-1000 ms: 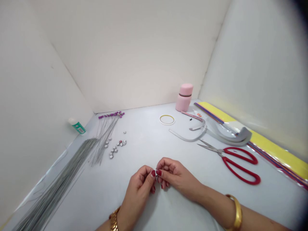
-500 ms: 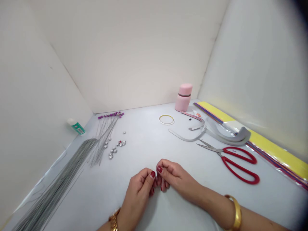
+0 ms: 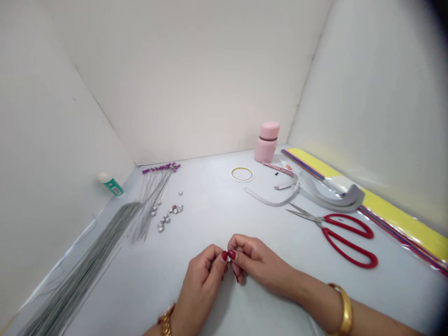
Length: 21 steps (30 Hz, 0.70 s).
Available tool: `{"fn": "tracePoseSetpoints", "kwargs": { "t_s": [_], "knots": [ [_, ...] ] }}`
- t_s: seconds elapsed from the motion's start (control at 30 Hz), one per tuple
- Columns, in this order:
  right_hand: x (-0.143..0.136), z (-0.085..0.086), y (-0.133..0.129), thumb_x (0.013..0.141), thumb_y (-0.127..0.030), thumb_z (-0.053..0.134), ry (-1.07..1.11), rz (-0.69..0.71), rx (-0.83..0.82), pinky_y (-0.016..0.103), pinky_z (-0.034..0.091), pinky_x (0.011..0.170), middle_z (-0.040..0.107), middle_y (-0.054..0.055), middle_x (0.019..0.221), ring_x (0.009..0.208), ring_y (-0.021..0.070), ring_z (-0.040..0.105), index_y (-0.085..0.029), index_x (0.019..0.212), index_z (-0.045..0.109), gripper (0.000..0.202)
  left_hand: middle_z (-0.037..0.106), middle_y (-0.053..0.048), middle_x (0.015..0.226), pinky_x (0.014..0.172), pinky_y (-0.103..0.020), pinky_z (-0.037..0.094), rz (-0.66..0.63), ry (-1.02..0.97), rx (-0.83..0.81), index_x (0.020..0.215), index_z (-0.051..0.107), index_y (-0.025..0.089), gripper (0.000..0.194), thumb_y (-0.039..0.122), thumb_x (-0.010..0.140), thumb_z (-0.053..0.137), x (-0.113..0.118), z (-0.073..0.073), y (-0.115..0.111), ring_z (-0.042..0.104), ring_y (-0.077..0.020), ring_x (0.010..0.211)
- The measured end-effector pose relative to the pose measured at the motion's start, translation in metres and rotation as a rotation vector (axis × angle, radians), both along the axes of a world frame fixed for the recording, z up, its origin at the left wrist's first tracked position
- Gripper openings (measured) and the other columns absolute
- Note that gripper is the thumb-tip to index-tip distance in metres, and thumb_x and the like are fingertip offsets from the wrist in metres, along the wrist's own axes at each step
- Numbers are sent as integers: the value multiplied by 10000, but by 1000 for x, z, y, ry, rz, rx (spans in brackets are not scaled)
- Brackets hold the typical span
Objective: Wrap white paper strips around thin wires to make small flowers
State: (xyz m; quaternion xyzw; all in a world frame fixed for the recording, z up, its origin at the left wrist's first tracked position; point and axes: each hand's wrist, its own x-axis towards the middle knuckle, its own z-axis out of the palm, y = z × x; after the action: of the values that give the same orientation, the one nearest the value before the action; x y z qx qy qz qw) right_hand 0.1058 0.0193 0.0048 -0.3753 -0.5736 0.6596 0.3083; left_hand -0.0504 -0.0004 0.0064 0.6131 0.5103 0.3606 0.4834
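My left hand (image 3: 205, 275) and my right hand (image 3: 257, 256) meet over the table near its front, thumbs tip to tip. Both are closed in a pinch on a small whitish piece (image 3: 229, 260), mostly covered by the fingertips, so its kind is unclear. To the left lie several small silvery folded stars (image 3: 165, 219), one with a red spot. Beyond them, thin wire stems (image 3: 149, 196) carry purple tips (image 3: 161, 167). Red-handled scissors (image 3: 325, 221) rest partly open to the right of my right hand.
A thick bundle of grey wires (image 3: 87, 261) runs along the left edge, near a green-and-white tube (image 3: 114, 185). Tape ring (image 3: 242, 174), pink bottle (image 3: 267, 142), curled pale strips (image 3: 329, 200) and packs of coloured sheets (image 3: 392, 200) stand or lie farther right. Walls enclose the table.
My thumb tips have come together over the small piece, and the fingers of my right hand have shifted slightly downward. Everything else on the table stays put.
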Motion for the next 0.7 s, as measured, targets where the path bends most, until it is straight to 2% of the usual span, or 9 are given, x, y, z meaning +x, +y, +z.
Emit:
{"fn": "tracePoseSetpoints", "kwargs": {
  "t_s": [0.1,0.13,0.2,0.27,0.37,0.43,0.53,0.7],
  "knots": [
    [-1,-1,1,825,-372,466,15,-88,6,218,406,528,514,-40,552,503,91,496,-170,752,464,215,543,-26,832,700,-249,385,202,66,257,859,509,204,58,231,818,479,-3,1,-1,501,-165,782],
    [-1,-1,1,827,-371,463,18,-117,19,223,412,536,521,-36,561,511,94,500,-170,757,465,212,533,-28,839,720,-260,381,220,116,350,859,513,207,56,201,808,491,-4,2,-1,498,-171,806],
    [0,-2,1,835,-365,452,25,-162,61,228,418,541,526,-30,579,523,96,503,-170,766,468,207,531,-32,793,709,-274,385,145,221,487,826,550,204,86,147,795,493,-6,2,-2,503,-179,786],
    [1,-3,0,846,-355,438,18,-193,113,231,420,548,526,-24,596,536,98,503,-171,769,469,202,545,-46,796,694,-291,390,71,315,580,876,587,206,164,110,782,493,-7,1,-3,511,-189,773],
    [3,-3,-2,851,-346,432,-9,-267,197,232,418,556,527,-18,614,555,102,504,-176,774,471,191,548,-66,855,719,-329,382,82,430,720,1010,585,214,292,79,763,506,-7,-2,-4,510,-198,781],
    [3,-3,-4,850,-350,432,-16,-306,225,231,416,545,529,-17,616,550,103,503,-178,779,472,190,546,-80,890,731,-341,386,73,454,736,1080,558,205,342,77,768,499,-7,-4,-4,508,-204,807],
    [2,-2,-6,851,-345,432,-30,-280,236,231,421,536,538,-11,613,544,104,504,-174,780,486,193,549,-101,936,741,-336,410,50,409,649,1126,532,183,351,99,792,467,-5,-6,-4,506,-218,870],
    [-1,1,-7,847,-322,446,-45,-236,252,221,430,541,531,-12,613,545,96,503,-165,769,514,187,585,-90,888,734,-305,442,29,286,517,1033,588,188,259,144,814,455,-3,-4,-6,542,-201,839]
  ]
}}
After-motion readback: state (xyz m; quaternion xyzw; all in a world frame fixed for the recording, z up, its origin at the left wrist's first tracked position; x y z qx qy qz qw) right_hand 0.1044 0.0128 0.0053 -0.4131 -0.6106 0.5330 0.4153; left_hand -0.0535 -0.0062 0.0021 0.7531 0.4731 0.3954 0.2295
